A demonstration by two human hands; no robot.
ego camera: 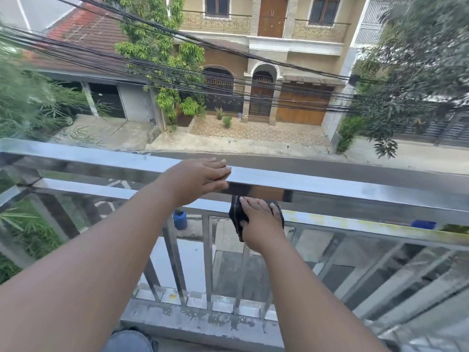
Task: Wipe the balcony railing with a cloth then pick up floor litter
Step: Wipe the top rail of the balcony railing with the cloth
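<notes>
Presently the left hand [200, 179] is laid flat on the top rail [101, 158] of the balcony railing, about midway along its visible length. Its fingers are straight and close together, and nothing is gripped. It is judged to be placed there as a brace, so that the body is steadied while the other arm works.

Just below and to the right, the right hand [261, 222] is spread over a dark cloth [234, 217], which is pressed against the second rail [355, 219]. The fingers are kept fairly straight, and the cloth is pushed on, not pinched. A flat palm is judged to be used so that pressure is spread across the rail face. One edge of the cloth is left hanging below the rail.

To the right of the cloth, yellowish-green staining is seen along the second rail, so the wiping is judged to be unfinished.

Beyond the vertical bars, a blue barrel [180, 219] is seen on the ground below, and its contents cannot be told. A second blue object [423, 224] is partly hidden behind the second rail toward the right end.

At the railing's foot a stained concrete ledge [203, 323] is visible. No litter can be made out, since little of the balcony floor is shown.
</notes>
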